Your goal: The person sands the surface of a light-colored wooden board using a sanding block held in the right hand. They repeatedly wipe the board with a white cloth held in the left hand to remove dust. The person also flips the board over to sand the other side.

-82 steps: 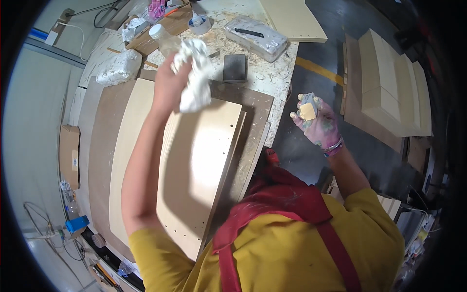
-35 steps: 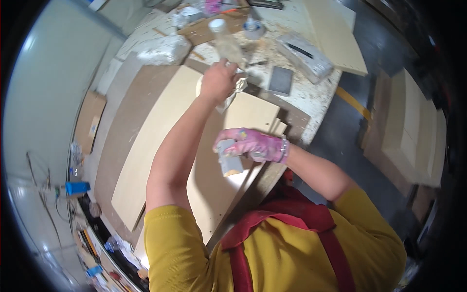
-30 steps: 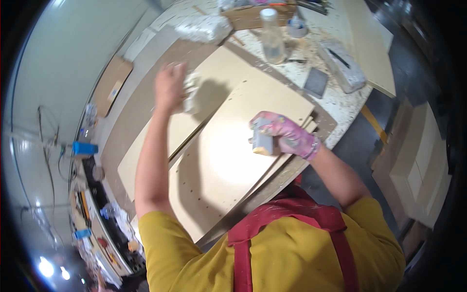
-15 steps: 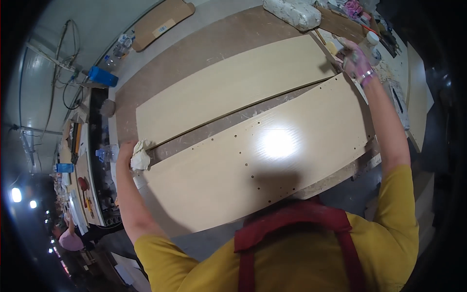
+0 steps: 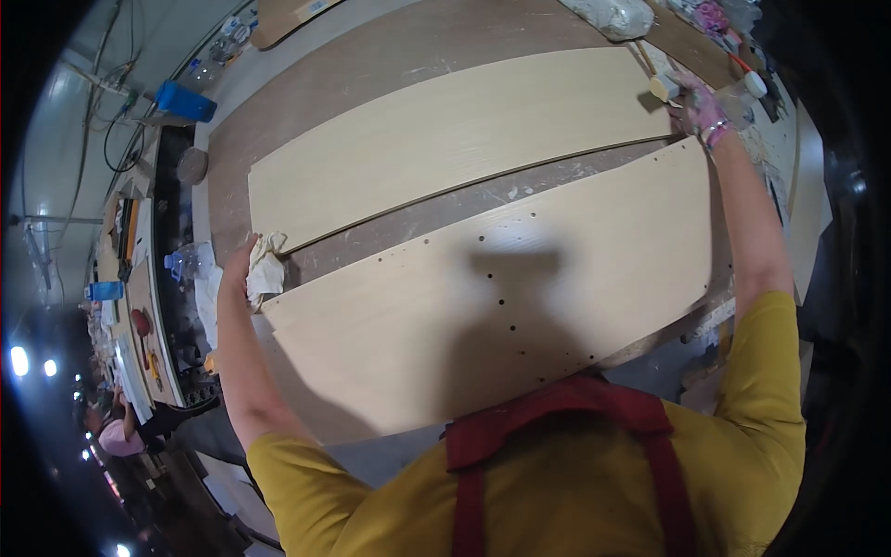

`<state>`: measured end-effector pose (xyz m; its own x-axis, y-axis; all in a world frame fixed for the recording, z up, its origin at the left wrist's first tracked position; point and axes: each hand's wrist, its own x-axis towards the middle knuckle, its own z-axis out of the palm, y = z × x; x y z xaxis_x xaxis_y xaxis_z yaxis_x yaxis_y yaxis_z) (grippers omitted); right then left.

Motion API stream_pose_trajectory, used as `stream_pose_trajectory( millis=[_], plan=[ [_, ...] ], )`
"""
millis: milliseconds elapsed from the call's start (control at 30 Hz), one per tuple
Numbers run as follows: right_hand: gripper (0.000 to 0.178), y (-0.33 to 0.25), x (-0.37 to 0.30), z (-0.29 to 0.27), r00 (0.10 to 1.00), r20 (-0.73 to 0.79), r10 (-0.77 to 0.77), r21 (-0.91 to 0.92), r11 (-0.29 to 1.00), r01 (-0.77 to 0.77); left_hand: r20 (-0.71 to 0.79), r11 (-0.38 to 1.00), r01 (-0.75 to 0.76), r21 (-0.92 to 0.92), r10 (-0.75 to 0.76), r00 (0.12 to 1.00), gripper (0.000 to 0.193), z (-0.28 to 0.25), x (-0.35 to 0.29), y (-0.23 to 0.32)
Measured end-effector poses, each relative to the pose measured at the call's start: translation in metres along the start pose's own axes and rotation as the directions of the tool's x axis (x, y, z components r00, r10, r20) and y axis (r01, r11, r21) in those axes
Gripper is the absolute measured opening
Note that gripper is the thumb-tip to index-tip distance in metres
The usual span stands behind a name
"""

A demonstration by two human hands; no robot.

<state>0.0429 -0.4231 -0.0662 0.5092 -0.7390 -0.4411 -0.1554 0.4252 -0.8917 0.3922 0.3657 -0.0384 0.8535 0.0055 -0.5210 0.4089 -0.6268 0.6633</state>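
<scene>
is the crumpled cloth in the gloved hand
No, the cloth is at the bare left hand, well away from the gloved right hand.

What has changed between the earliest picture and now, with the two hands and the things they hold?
The left hand, with the cloth, moved from beside the bottle to the far board's left end. The right hand came in from above the floor to that board's right end. The view turned too. Each grip stayed: cloth in the left, block in the right.
</scene>
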Motion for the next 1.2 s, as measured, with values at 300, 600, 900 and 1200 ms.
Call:
stream_pose_trajectory(
  millis=[300,600,900,1200],
  plan=[
    [0.027,0.010,0.032,-0.037,0.995,0.080,-0.057,0.142,0.989,0.045,0.005,0.999,-0.021,0.043,0.020,1.000,0.029,-0.089,-0.078,0.097],
    [0.029,0.012,0.032,-0.029,0.999,0.000,-0.046,0.381,0.923,0.043,0.110,0.908,-0.324,0.265,0.306,0.946,0.033,-0.109,-0.035,0.062],
    [0.031,-0.016,0.007,-0.038,0.375,0.491,-0.787,-0.242,0.290,0.926,-0.172,0.983,-0.134,0.126,0.155,0.973,0.026,-0.084,-0.165,0.004],
    [0.026,-0.037,-0.208,-0.086,0.818,0.378,-0.434,-0.205,0.822,0.531,-0.220,0.988,-0.105,-0.114,0.078,0.972,0.021,-0.107,-0.297,-0.125]
  ],
)
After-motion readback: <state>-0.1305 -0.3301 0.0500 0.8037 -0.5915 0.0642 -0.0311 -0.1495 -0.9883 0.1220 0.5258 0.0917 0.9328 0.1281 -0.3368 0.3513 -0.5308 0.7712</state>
